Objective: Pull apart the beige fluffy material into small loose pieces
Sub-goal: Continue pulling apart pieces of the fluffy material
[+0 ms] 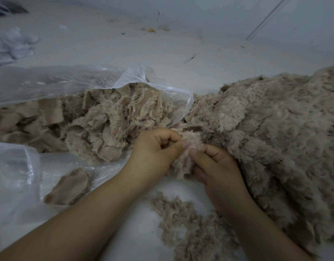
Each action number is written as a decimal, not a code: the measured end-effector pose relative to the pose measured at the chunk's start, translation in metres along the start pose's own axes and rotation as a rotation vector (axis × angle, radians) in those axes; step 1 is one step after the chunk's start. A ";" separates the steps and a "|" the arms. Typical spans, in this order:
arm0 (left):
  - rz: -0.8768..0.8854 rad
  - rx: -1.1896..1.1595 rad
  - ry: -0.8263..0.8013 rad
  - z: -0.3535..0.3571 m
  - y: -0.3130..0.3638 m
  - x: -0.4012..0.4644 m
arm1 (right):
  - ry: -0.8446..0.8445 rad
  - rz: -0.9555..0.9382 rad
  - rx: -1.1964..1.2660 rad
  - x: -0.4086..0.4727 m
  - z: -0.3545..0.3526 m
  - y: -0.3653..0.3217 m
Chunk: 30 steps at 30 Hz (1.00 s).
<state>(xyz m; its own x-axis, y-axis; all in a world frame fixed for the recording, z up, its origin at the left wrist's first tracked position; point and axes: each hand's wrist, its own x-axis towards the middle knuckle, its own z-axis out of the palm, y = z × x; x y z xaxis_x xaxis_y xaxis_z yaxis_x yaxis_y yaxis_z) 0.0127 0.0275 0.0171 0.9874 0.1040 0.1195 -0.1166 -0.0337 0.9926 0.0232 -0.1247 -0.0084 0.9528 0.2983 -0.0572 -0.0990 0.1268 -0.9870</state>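
Now both hands pinching one tuft (187, 157): left hand (155, 149) and right hand (217, 164) grip opposite sides. Feels light, soft, clingy; best held at edges, near split. Fluff pile (275, 129) right, more in bag (124, 80) left, loose bits (183, 221) below.

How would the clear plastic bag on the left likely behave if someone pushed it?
The bag would probably crumple rather than slide as one piece: its film is thin and creased. It looks very light, yet the beige scraps filling its mouth would likely anchor it.
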 end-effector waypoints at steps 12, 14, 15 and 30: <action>-0.094 -0.169 -0.068 0.000 0.002 -0.003 | 0.022 -0.039 -0.012 -0.004 0.005 -0.006; -0.070 -0.148 -0.094 0.001 0.005 -0.004 | 0.017 -0.042 -0.070 -0.003 0.004 -0.004; -0.065 -0.116 -0.109 0.002 0.005 -0.004 | 0.019 -0.040 -0.087 -0.003 0.003 -0.003; -0.077 -0.070 -0.038 0.001 0.002 -0.001 | -0.004 -0.080 -0.161 -0.002 0.001 0.001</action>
<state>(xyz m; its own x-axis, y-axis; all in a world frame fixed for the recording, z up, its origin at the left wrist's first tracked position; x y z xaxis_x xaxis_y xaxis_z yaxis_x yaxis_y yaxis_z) 0.0112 0.0259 0.0194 0.9969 0.0661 0.0436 -0.0465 0.0423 0.9980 0.0214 -0.1243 -0.0090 0.9545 0.2975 0.0227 0.0247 -0.0027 -0.9997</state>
